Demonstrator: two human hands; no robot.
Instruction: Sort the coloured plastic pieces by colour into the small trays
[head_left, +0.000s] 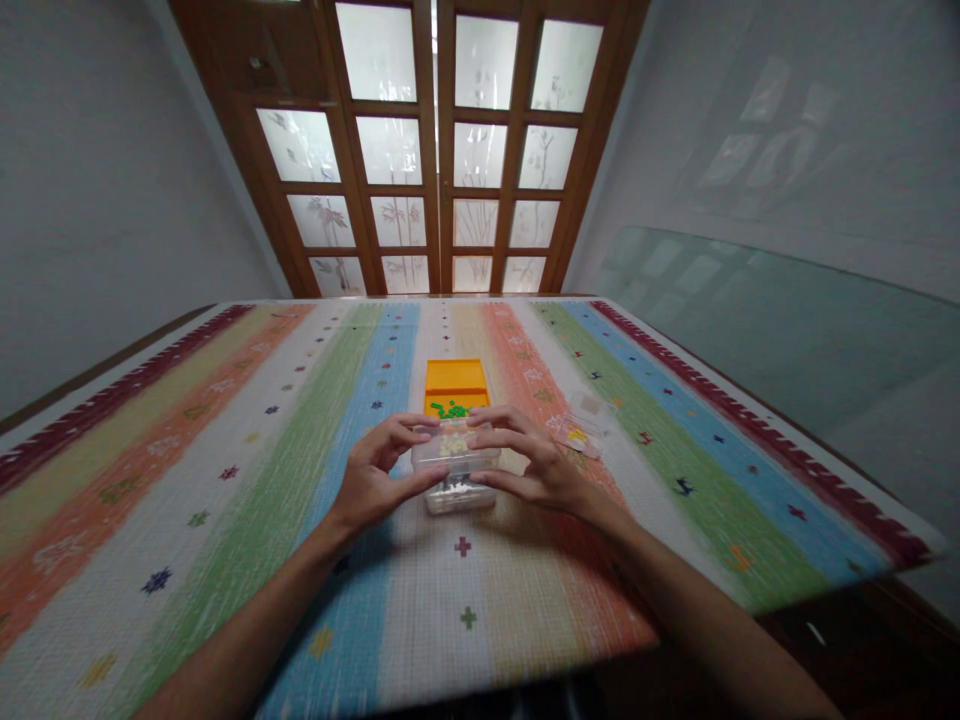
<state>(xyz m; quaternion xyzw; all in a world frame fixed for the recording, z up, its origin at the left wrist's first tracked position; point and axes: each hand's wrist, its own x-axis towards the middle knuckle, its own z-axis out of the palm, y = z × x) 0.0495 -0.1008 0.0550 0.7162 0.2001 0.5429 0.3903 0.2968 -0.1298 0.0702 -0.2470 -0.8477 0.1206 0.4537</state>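
Observation:
A clear plastic box (460, 500) sits near the middle of the table, with small dark and pale pieces showing through its walls. My left hand (384, 468) grips the box's left side, thumb at the front and fingers along the top. On the opposite side, my right hand (531, 458) holds it the same way, fingers curved over the upper edge. Whether the upper clear part is a raised lid or a second layer, I cannot tell. Just behind it lies an open yellow case (456, 376) with small green pieces (450, 410) in its near half.
To the right lies a clear plastic packet (589, 415) with small yellow pieces (576, 435) by it. A striped tablecloth (300, 480) covers the table. Wooden doors with glass panes (439, 150) stand beyond the far edge, and a glass sheet (750, 330) leans at the right wall.

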